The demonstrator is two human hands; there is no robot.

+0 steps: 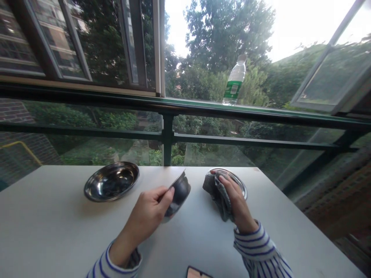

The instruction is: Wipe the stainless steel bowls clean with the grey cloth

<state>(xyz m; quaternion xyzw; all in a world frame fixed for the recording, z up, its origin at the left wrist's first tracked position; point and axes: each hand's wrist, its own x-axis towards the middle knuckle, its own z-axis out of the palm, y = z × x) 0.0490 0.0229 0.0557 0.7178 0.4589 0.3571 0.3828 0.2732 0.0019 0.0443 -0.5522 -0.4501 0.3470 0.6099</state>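
My left hand (pixel 150 212) grips a small steel bowl (pixel 179 193) by its rim, tilted on its side above the white table (pixel 58 231). My right hand (pixel 234 199) is closed on a grey cloth (pixel 216 193) and presses it onto a steel dish (pixel 242 185) that lies on the table at the right. A larger steel bowl (pixel 111 180) stands empty on the table to the left, apart from both hands.
A plastic water bottle (pixel 234 81) with a green label stands on the window ledge beyond the table. A green railing (pixel 168 139) and glass run behind the table's far edge. A dark phone corner (pixel 198 272) shows at the near edge.
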